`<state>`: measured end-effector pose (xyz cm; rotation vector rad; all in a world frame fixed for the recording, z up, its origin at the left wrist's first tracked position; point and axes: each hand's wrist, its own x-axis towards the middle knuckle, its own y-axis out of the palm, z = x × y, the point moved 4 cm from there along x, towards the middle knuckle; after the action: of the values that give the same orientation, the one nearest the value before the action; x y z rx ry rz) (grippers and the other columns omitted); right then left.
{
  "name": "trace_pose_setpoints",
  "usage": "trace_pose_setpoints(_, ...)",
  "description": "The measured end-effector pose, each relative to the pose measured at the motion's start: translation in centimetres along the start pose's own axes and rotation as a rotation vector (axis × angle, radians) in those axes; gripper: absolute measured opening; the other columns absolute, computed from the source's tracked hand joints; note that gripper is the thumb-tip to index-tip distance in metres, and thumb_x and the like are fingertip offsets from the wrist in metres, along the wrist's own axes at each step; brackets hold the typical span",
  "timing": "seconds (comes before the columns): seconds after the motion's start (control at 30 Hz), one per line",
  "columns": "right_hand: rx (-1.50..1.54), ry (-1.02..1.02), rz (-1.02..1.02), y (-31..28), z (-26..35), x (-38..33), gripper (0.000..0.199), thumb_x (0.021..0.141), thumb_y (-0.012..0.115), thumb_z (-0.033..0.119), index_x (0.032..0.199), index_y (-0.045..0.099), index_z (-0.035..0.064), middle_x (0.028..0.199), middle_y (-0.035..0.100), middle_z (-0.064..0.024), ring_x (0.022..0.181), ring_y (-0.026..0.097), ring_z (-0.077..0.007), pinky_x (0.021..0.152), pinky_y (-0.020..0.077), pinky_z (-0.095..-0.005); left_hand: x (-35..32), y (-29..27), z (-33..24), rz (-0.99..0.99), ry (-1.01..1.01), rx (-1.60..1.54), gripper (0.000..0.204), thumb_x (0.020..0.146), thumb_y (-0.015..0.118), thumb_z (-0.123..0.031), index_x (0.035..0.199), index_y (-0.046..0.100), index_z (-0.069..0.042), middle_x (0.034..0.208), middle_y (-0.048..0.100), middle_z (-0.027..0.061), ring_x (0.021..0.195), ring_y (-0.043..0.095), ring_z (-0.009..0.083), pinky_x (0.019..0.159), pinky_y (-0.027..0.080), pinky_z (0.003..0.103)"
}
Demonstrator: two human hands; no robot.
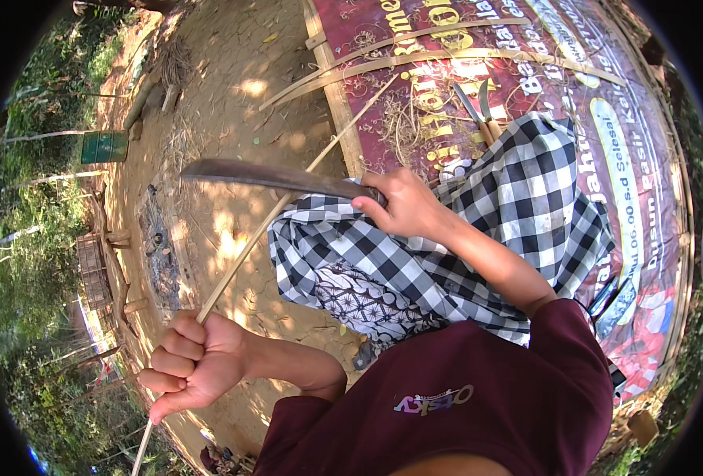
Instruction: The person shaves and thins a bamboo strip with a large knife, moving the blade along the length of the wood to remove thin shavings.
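Observation:
My left hand [197, 361], at the lower left, is closed in a fist around a long thin bamboo strip [244, 252]. From the fist the strip slants up and right, past my knee, to the edge of the mat. My right hand [403, 205] grips the handle of a machete [268, 174], its thumb along the handle. The dark blade points left and crosses over the strip; whether it touches the strip I cannot tell. A black-and-white checked cloth [518, 170] covers my lap beneath the right hand and forearm.
Right of me a dark red printed banner [629, 317] covers a bamboo-edged platform. On it lie two knives [478, 111], curled shavings [399, 131] and longer bamboo strips [447, 55]. Cracked bare earth [232, 103] spreads left, with a green container [104, 147] and bushes beyond.

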<state>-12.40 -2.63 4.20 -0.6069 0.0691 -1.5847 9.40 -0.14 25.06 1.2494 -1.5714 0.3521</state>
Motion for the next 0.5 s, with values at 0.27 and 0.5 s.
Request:
trace_pose_setpoints(0.27,-0.036,0.247,0.085,-0.4,-1.3,-0.2,0.05,0.092,0.055,0.048,0.084,0.067,-0.0009,0.055,0.058,-0.0194,0.056,0.062,-0.0385,0.057,0.0503,-0.0455,-0.8,-0.1,-0.5,0.029,0.01,-0.031,0.056,0.096,0.037,-0.062,0.064,0.026,-0.017,0.048,0.022,-0.0063,0.043,0.011,0.0062,0.043,0.011,0.024)
trace_pose_setpoints(0.5,0.035,-0.033,0.036,0.4,-0.7,-0.2,0.046,0.091,0.057,0.045,0.085,0.069,0.0005,0.054,0.058,-0.0169,0.054,0.061,-0.0374,0.054,0.0492,-0.0446,-1.0,0.8,-0.5,0.011,0.027,-0.009,0.056,0.096,0.035,-0.063,0.065,0.026,-0.016,0.049,0.021,-0.0057,0.044,0.01,0.0078,0.043,0.011,0.026)
